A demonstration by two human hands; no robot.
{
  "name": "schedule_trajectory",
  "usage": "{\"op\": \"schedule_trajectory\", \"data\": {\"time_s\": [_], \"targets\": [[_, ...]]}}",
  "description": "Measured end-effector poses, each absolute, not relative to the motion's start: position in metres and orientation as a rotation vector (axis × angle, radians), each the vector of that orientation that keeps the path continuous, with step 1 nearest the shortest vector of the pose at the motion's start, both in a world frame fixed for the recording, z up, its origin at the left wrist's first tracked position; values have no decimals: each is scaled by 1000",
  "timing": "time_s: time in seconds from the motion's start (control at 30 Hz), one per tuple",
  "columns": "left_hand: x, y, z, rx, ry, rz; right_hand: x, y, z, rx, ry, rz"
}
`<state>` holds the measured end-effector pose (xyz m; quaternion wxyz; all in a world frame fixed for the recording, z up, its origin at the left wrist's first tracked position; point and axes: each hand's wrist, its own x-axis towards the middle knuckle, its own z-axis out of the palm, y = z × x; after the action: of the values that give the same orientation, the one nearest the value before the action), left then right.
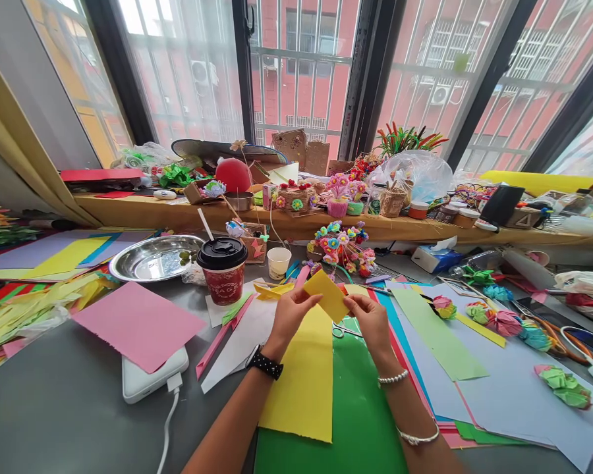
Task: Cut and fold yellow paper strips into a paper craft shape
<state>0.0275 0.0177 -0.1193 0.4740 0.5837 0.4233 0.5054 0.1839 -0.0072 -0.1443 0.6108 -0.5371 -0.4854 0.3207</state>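
Note:
A small yellow paper piece (327, 294) is held up between my two hands. My left hand (294, 315) pinches its left side, with the thumb lying across the front. On its right edge, my right hand (370, 322) grips with thumb and fingertips. Below lies a larger yellow paper sheet (301, 388) on a green sheet (360, 408). Scissors (346, 330) rest on the green sheet beneath the held piece, partly hidden by it and by my right hand. Folded yellow paper (274, 290) lies just left of my left hand.
A lidded red cup (221, 273), a paper cup (279, 262) and a metal plate (153, 258) stand at the left. Pink paper (138, 322) covers part of a white power bank (155, 378). Crumpled paper flowers (507, 322) and coloured sheets (504, 408) lie at the right.

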Motion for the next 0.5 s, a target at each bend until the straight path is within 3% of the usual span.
{"op": "schedule_trajectory", "data": {"time_s": [0.13, 0.27, 0.5], "targets": [[15, 22, -116, 2052, 1194, 1477, 185, -8, -144, -1254, -1494, 435], [13, 21, -118, 2746, 1115, 1234, 183, -9, -142, -1189, -1761, 196], [21, 15, -123, 2982, 1129, 1125, 180, -11, -144, -1178, -1906, -76]]}}
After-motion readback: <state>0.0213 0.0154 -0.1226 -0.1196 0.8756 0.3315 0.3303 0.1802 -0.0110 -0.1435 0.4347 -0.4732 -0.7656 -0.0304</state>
